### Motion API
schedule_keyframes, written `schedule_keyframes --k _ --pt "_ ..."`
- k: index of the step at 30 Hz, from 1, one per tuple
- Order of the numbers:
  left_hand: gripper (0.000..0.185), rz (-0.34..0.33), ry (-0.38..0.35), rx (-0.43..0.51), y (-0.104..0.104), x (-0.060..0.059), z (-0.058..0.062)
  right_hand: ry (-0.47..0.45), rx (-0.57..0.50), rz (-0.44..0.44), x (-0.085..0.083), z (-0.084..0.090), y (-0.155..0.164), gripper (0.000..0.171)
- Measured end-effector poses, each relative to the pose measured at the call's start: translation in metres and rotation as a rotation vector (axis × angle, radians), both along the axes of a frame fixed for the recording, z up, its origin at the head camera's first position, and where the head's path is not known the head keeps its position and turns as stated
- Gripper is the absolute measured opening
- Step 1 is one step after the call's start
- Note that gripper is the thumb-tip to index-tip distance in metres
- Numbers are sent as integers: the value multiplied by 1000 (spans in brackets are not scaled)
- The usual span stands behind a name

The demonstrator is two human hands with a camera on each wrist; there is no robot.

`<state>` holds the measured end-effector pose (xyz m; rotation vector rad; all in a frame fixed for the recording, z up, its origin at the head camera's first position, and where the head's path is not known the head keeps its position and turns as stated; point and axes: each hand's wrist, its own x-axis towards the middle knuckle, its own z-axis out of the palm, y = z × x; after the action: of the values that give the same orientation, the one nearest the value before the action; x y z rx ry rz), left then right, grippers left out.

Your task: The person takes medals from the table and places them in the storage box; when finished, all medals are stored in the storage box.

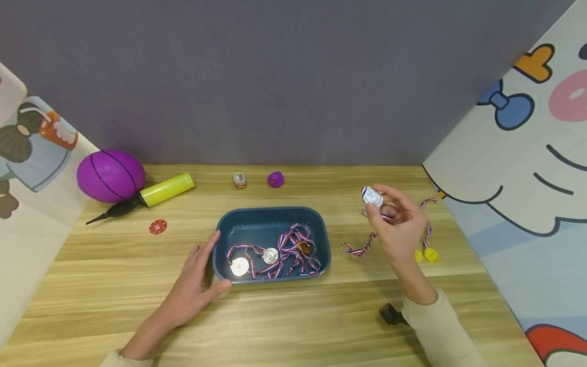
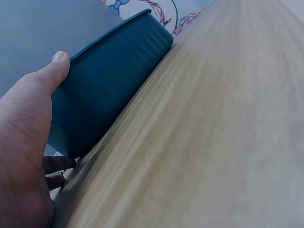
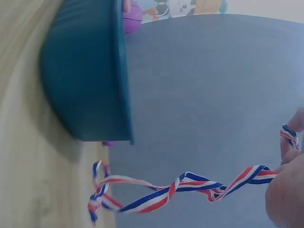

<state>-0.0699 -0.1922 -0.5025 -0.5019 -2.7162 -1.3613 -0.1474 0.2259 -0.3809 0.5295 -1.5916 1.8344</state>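
Note:
My right hand (image 1: 400, 224) is raised over the right side of the table and pinches a silver medal (image 1: 372, 197) between thumb and fingers. Its red, white and blue ribbon (image 3: 190, 184) dangles twisted from the hand. At the left end of a dark blue-green bin (image 1: 270, 211) is my left hand (image 1: 194, 285), fingers spread. In the left wrist view its thumb (image 2: 58, 71) lies by the bin's rim, the other fingers low near the base. Inside the bin lie a gold medal (image 1: 239, 266), a silver medal (image 1: 270, 255) and a bronze-coloured medal (image 1: 304, 247) among tangled ribbons.
Yellow medals (image 1: 431, 255) with ribbon lie beyond the right hand. A black object (image 1: 392, 314) sits near the right sleeve. Along the left are a purple ball (image 1: 111, 176), a yellow hand pump (image 1: 167, 190) and a red chip (image 1: 158, 227). A small box (image 1: 239, 180) and purple item (image 1: 275, 179) stand behind.

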Motion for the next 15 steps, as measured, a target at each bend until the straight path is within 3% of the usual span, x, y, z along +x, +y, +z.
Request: schedule_keyframes --k 9,15 --pt "110 -3 8 0 0 0 0 24 24 33 2 25 -15 32" --pt "110 -5 15 -1 -1 -1 -1 92 16 37 -1 43 -31 32"
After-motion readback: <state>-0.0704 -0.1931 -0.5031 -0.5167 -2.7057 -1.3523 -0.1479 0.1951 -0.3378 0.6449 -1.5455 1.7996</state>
